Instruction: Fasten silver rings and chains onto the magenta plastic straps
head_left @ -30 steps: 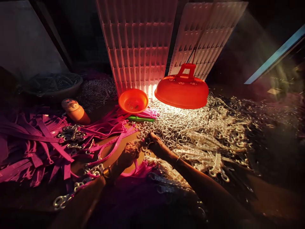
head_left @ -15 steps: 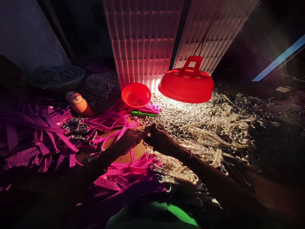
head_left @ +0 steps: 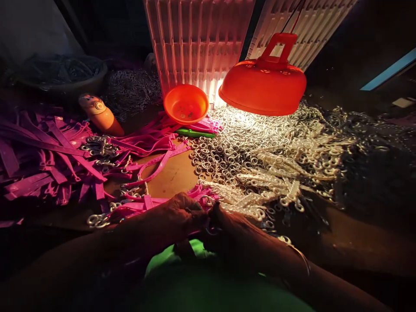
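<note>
My left hand (head_left: 185,214) and my right hand (head_left: 225,225) meet low in the middle of the view, close to the green cloth (head_left: 162,258). Both have their fingers closed. A small metal ring (head_left: 212,230) shows between them; what else they pinch is too dark to make out. Just beyond my hands lie pink straps (head_left: 139,206) and a bundle of pale ringed strips (head_left: 240,197). A large heap of metal rings (head_left: 243,151) spreads behind them, under the lamp light.
A red lamp shade (head_left: 263,89) hangs over the rings. Left of it stand an orange bowl (head_left: 186,104), a green tool (head_left: 195,133) and an orange bottle (head_left: 102,117). More purple straps (head_left: 42,151) pile at the left, before a dim basin (head_left: 65,84).
Both hands have moved down toward the green cloth, still close together. The view has tilted down, so the table things appear higher.
</note>
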Demonstrator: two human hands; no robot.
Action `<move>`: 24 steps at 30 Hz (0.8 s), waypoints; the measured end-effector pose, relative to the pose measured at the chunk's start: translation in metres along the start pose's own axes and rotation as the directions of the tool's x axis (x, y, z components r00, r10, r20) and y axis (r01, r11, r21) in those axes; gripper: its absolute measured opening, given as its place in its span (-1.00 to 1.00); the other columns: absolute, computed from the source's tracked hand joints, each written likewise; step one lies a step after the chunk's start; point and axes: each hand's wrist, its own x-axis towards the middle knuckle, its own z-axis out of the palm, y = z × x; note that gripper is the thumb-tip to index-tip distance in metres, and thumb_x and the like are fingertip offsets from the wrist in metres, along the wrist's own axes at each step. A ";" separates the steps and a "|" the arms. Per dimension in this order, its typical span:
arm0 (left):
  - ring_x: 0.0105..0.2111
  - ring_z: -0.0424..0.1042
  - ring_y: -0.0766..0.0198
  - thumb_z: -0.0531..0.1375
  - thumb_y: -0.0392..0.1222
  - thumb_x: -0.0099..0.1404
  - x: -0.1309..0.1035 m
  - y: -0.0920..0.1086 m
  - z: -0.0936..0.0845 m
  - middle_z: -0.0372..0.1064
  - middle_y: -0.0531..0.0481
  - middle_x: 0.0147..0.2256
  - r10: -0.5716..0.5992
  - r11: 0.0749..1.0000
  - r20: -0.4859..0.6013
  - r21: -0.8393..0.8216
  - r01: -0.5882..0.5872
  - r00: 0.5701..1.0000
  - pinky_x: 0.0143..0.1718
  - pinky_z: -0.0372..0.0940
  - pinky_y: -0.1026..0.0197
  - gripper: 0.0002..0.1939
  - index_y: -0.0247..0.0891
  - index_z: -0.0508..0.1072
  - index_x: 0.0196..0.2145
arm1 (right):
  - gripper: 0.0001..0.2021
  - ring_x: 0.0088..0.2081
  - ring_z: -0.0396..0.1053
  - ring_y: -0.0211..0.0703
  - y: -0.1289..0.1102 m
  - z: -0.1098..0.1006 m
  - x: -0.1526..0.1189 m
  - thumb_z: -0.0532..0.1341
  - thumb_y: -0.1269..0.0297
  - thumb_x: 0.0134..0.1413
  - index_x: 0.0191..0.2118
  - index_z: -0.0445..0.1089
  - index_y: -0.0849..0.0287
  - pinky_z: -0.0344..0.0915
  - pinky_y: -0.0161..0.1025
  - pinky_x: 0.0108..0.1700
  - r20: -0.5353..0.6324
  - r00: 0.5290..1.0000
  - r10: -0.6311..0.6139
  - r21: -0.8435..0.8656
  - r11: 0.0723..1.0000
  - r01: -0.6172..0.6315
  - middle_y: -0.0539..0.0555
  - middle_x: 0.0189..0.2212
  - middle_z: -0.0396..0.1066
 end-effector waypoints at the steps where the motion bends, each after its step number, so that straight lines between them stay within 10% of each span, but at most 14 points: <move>1: -0.58 0.21 0.38 0.22 -0.02 0.14 0.000 -0.005 0.003 0.33 -0.01 -0.57 -0.013 0.999 0.013 -0.031 0.014 1.000 -0.58 0.06 0.34 -0.69 -0.36 0.48 -0.55 | -0.66 -0.47 0.17 -0.30 -0.002 0.001 -0.001 0.07 0.30 0.12 0.04 0.20 0.16 0.17 -0.38 -0.43 0.002 1.000 0.001 -0.001 1.000 -0.001 0.04 -0.40 0.35; 7: -0.57 0.23 0.37 0.25 0.07 0.08 -0.004 -0.023 0.008 0.30 -0.02 -0.54 -0.063 0.997 -0.033 -0.047 0.062 0.997 -0.61 0.06 0.35 -0.63 -0.37 0.44 -0.50 | -0.51 -0.45 0.14 -0.29 -0.001 0.014 -0.012 0.08 0.32 0.12 0.17 -0.01 0.14 0.17 -0.37 -0.42 -0.028 0.995 0.098 0.071 0.993 -0.096 0.04 -0.39 0.34; 16: -0.53 0.24 0.34 0.15 0.04 0.20 -0.013 -0.039 0.018 0.23 0.00 -0.55 0.020 0.999 -0.086 -0.044 -0.024 0.996 -0.53 0.12 0.31 -0.65 -0.36 0.39 -0.48 | -0.64 -0.49 0.18 -0.25 0.026 0.042 -0.020 0.06 0.02 0.14 -0.05 0.20 0.14 0.18 -0.33 -0.49 -0.063 0.953 0.297 0.263 0.926 -0.271 0.06 -0.46 0.32; 24: -0.57 0.21 0.37 0.20 0.04 0.15 -0.009 -0.044 0.015 0.22 0.00 -0.58 -0.013 0.993 -0.047 -0.118 0.008 0.999 -0.56 0.08 0.31 -0.62 -0.38 0.37 -0.55 | -0.77 -0.43 0.18 -0.27 0.003 0.027 -0.004 0.01 0.43 0.08 -0.11 0.16 0.24 0.14 -0.35 -0.43 0.048 0.989 0.138 0.210 0.967 -0.145 0.06 -0.42 0.30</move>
